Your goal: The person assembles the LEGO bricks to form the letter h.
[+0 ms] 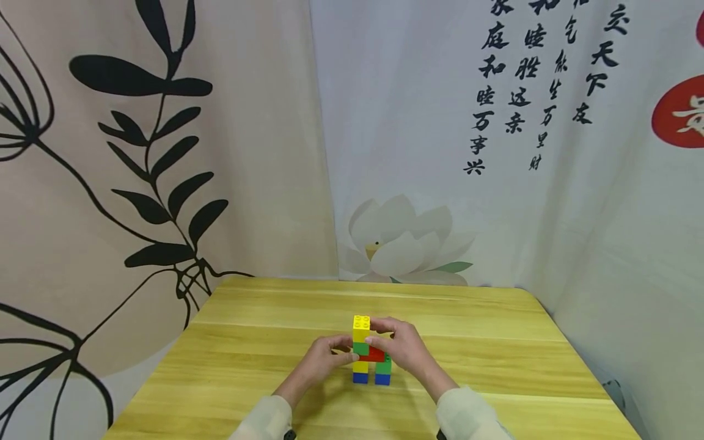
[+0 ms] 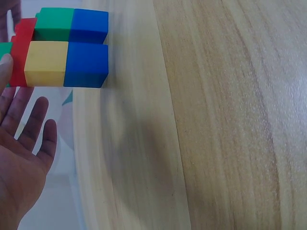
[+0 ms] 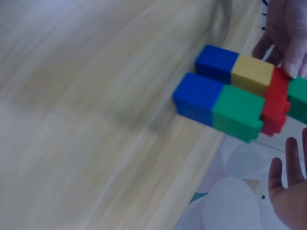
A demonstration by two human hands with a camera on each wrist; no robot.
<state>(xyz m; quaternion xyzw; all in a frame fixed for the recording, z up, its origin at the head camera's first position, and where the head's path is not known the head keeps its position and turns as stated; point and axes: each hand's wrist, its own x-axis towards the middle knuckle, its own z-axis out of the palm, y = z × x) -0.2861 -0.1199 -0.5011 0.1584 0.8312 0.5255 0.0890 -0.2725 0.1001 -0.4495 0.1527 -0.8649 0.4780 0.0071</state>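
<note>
Both hands are at a stack of toy building bricks shaped with two legs. A tall yellow brick [image 1: 360,330] tops it, above a green brick [image 1: 360,349] and a red brick [image 1: 376,354] that bridges the legs. Below are a yellow brick [image 2: 45,63] on a blue brick [image 2: 86,64], and another green brick [image 3: 237,112] on a second blue brick [image 3: 199,98]. My left hand [image 1: 323,359] pinches the stack around the red brick, thumb in front. The right hand [image 1: 407,348] holds the upper part with thumb and index finger; its contact is out of the right wrist view.
The wooden table [image 1: 264,324] spreads around the stack. Behind it hangs a light curtain [image 1: 385,122] with dark leaf prints, a pale flower and written characters. Pale sleeves [image 1: 467,412] cover the forearms.
</note>
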